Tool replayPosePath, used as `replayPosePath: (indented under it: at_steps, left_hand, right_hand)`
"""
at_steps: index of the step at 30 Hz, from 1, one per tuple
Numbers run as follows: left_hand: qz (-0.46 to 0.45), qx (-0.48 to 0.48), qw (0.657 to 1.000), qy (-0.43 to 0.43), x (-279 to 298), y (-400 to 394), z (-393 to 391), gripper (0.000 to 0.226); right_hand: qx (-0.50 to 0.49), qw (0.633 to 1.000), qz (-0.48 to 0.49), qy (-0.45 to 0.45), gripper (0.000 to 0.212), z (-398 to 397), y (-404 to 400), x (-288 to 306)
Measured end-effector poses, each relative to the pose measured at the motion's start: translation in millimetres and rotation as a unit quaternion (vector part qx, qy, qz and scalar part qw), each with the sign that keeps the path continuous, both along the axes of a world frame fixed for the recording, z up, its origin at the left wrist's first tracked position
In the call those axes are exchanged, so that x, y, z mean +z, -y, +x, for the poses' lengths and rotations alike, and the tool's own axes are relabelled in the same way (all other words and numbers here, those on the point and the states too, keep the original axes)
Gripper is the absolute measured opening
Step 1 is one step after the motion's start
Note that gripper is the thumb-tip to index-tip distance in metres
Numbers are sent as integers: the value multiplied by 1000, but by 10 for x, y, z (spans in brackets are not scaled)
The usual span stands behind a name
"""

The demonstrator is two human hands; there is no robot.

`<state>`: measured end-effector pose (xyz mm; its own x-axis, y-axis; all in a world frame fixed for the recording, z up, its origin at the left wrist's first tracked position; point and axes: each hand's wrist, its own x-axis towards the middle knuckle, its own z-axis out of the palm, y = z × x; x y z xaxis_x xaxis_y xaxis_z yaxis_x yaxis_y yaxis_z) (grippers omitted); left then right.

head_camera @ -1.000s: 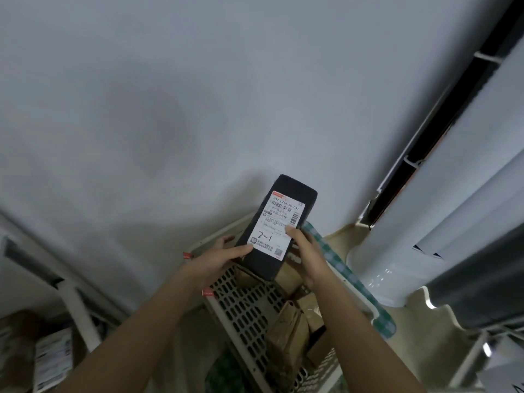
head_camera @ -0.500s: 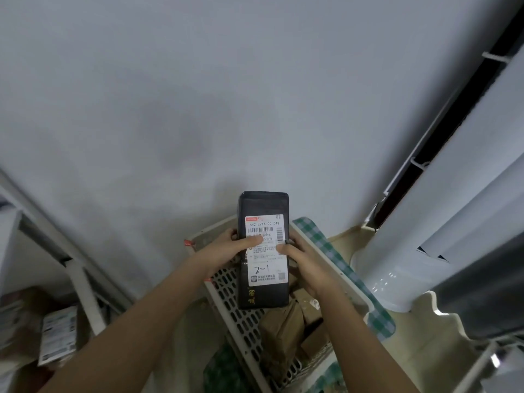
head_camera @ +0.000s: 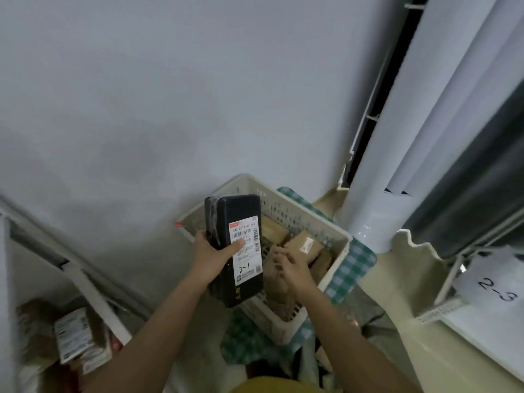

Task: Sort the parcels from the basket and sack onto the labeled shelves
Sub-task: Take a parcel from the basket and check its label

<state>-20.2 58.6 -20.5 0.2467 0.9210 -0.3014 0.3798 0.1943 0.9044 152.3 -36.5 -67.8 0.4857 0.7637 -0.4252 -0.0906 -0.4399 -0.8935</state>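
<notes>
1. Left hand [head_camera: 211, 258] fingers wrap the black rectangular parcel [head_camera: 231, 251], thumb pinching its white "2-1" label [head_camera: 246, 251]; one-handed, it could slip.
2. Right hand [head_camera: 292, 268] fingers, loosely curled and empty, hover over brown parcels [head_camera: 303, 246].
3. Beyond, the cream perforated plastic basket [head_camera: 331, 239]; a misread label risks the "2-3" shelf tag [head_camera: 496, 287], far right.

Bare forearms [head_camera: 158, 330] (no sleeves); yellow garment [head_camera: 272, 385].

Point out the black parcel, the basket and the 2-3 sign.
black parcel [head_camera: 226, 211]: head view, bare upper face.
basket [head_camera: 337, 245]: head view, right wall.
2-3 sign [head_camera: 494, 287]: head view, handwritten digits.
</notes>
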Motion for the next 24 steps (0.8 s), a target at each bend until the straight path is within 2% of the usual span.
replayPosePath:
  at_steps: [2,4,6,8,12,14,17,21,24]
  left_hand:
    - [13,16,1000,1,-52,298,-92,84]
    - [31,23,999,-9,-150,656,-208,94]
    - [38,14,999,-16,-262,1058,-317,99]
    - [28,0,999,-31,-305,1485,-374,95]
    - [-3,-63,997,-37,-444,2165,-338,84]
    - [-29,-120,992,-36,-466,2424,-206,78]
    - [-86,-210,974,-18,-368,2797,56,68]
    - [-146,-339,929,-8,-217,3161,377,70]
    - [-154,-393,905,-45,-175,3390,575,65]
  right_hand:
    - [-5,1000,-12,16,16,-161,314,-39]
    - [-11,999,-18,31,17,-330,689,-103]
    - [-23,999,-13,22,17,-482,1118,-175]
    - [-44,999,-12,-4,17,-608,1595,-231]
    - [-91,995,-24,-20,17,-684,2560,-320]
    - [-96,994,-37,-46,9,-619,2920,-279]
    - [-96,990,-42,-93,47,-469,3336,-157]
    - [-61,989,-7,-136,59,-253,3771,-7]
    - [-54,988,-14,-144,76,-79,4119,-20]
